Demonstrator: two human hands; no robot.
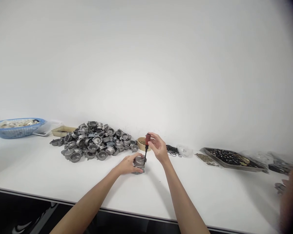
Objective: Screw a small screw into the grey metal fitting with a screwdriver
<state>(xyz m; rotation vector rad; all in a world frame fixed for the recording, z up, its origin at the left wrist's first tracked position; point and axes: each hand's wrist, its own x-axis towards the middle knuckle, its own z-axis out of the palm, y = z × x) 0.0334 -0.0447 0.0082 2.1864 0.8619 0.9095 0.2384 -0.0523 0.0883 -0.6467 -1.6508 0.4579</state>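
My left hand (127, 165) is closed around the side of a round grey metal housing (138, 162) on the white table, thumb in front and fingers behind. In my right hand (158, 148) is a screwdriver (147, 140) with a red handle and dark shaft, gripped near the top. The screwdriver stands almost upright, its tip down at the right edge of the housing. Whether a screw sits under the tip is too small to tell. Just behind the screwdriver is a round yellowish tub (142, 145) of small brass-coloured pieces.
A heap of grey metal housings (92, 143) lies left of my hands. Farther left are a yellow tray (61, 130) and a blue basket (17, 131). Black cords (172, 150) and a dark tray (229, 163) of black parts lie right. Another person's hand (289, 195) shows at the right edge.
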